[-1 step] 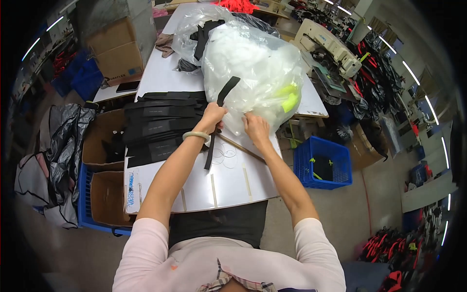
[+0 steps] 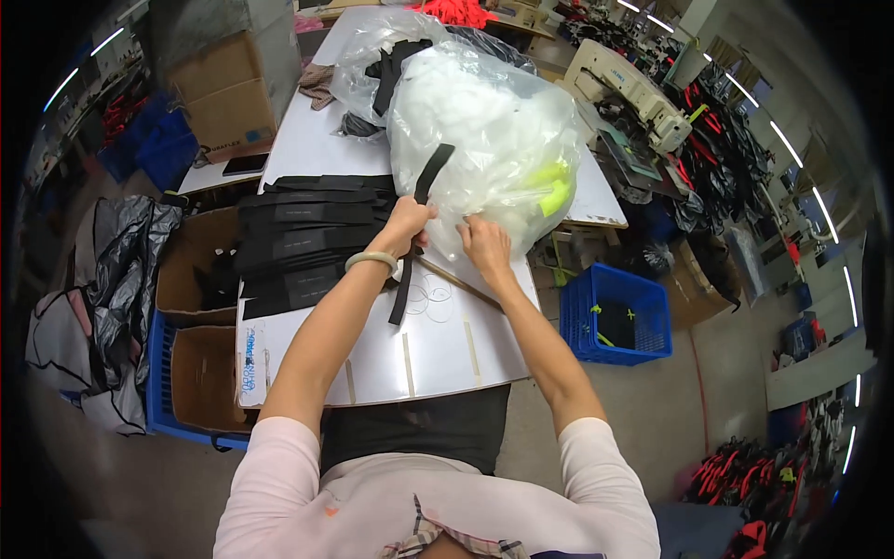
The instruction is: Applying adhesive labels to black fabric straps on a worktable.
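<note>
My left hand (image 2: 405, 224), with a pale bangle at its wrist, is closed round the middle of a black fabric strip (image 2: 433, 177). One end of the strip leans up against the big clear plastic bag (image 2: 456, 140); the other hangs down over the white tabletop (image 2: 433, 363). White fluffy stuff and something neon yellow show through the bag. My right hand (image 2: 486, 244) is at the bag's near side, fingers bent together; whatever they pinch is hidden. A thin brown stick (image 2: 461, 285) lies on the table beneath my hands. To the left, black fabric strips (image 2: 307, 247) lie in overlapping rows.
Loose thin loops lie on the table near my left wrist. A blue crate (image 2: 615, 317) stands on the floor at right; cardboard boxes (image 2: 205, 377) sit in a blue crate at left. A sewing machine (image 2: 624, 88) stands at back right, and another clear bag (image 2: 358, 61) lies behind.
My right hand has shifted slightly left, closer to my left hand. The black strip stays in my left hand, almost unmoved.
</note>
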A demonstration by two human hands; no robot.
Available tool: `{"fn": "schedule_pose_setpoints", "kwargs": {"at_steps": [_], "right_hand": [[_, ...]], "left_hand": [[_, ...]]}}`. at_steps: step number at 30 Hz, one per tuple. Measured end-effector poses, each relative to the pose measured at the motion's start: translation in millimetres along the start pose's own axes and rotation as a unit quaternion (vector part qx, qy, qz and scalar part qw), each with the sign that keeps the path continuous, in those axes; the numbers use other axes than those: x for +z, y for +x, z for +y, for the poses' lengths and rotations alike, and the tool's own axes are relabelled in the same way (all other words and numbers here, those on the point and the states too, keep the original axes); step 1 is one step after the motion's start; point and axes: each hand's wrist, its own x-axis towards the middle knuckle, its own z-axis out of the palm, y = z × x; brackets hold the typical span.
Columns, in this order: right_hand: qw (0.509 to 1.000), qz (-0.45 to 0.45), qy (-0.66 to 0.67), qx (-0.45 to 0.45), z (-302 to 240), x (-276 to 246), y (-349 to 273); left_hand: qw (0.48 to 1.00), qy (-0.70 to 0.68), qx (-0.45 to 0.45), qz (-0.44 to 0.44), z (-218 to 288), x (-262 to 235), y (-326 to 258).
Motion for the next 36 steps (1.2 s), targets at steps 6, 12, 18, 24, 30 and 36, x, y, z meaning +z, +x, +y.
{"fn": "schedule_pose_setpoints", "kwargs": {"at_steps": [6, 12, 18, 24, 30, 36], "right_hand": [[0.973, 0.182, 0.136, -0.028, -10.7, 13.1, -12.3], [0.786, -0.164, 0.574, 0.160, -97.0, -48.5, -86.6], [0.806, -0.143, 0.550, 0.164, -104.6, -56.3, -108.4], [0.871, -0.055, 0.483, 0.075, -107.3, -43.8, -126.0], [0.877, 0.034, 0.474, 0.075, -122.1, -33.1, -138.8], [0.933, 0.052, 0.355, -0.003, -97.5, -37.8, -136.4]], "left_hand": [[0.909, -0.405, -0.011, -0.096, -11.0, -26.9, -42.5], [0.864, -0.459, 0.163, -0.128, -38.2, -40.5, -83.2], [0.881, -0.403, 0.178, -0.170, -37.3, -31.2, -134.2], [0.895, -0.386, 0.195, -0.111, -51.2, -21.6, -147.1], [0.869, -0.475, 0.090, -0.101, -64.7, -26.0, -126.5], [0.844, -0.523, 0.078, -0.089, -62.2, -20.6, -123.5]]}}
